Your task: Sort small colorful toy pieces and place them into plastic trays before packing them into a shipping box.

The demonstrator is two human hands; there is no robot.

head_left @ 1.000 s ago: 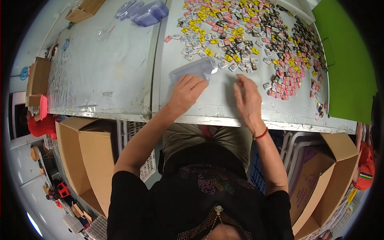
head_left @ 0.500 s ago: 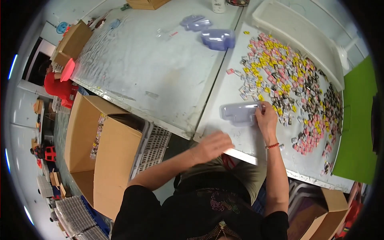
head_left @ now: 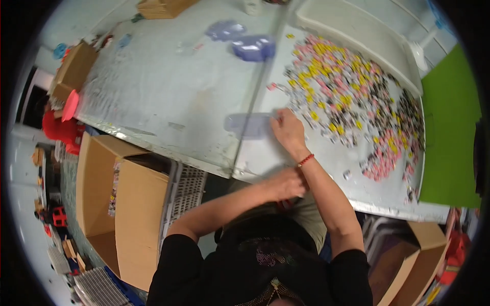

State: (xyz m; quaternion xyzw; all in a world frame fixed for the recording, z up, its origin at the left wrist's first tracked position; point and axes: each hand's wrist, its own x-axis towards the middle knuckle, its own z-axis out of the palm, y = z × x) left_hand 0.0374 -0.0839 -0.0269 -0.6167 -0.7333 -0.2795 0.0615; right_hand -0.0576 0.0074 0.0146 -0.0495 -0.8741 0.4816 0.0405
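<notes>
A thin clear bluish plastic tray (head_left: pixel 247 126) is pinched at its right end by my right hand (head_left: pixel 288 130), fingers closed on the rim. The tray spans the seam between the two tables. My left hand (head_left: pixel 287 184) is at the near table edge beside my right wrist, under the red bracelet. Its fingers look curled but are blurred, and I cannot tell whether it holds anything. Many small pink, yellow, white and black pieces (head_left: pixel 332 81) lie spread in a pile to the right of my right hand.
More bluish plastic trays (head_left: pixel 253 48) sit on the far left table. A long white bin (head_left: pixel 357 30) stands behind the pile, with a green panel (head_left: pixel 449 127) on the right. An open cardboard box (head_left: pixel 140 219) is at my left. Someone in red (head_left: pixel 61 125) is farther off.
My right hand has moved left with the plastic tray, carrying it over the table seam. My left hand has shifted right, close to my right wrist. The whole view has shifted slightly.
</notes>
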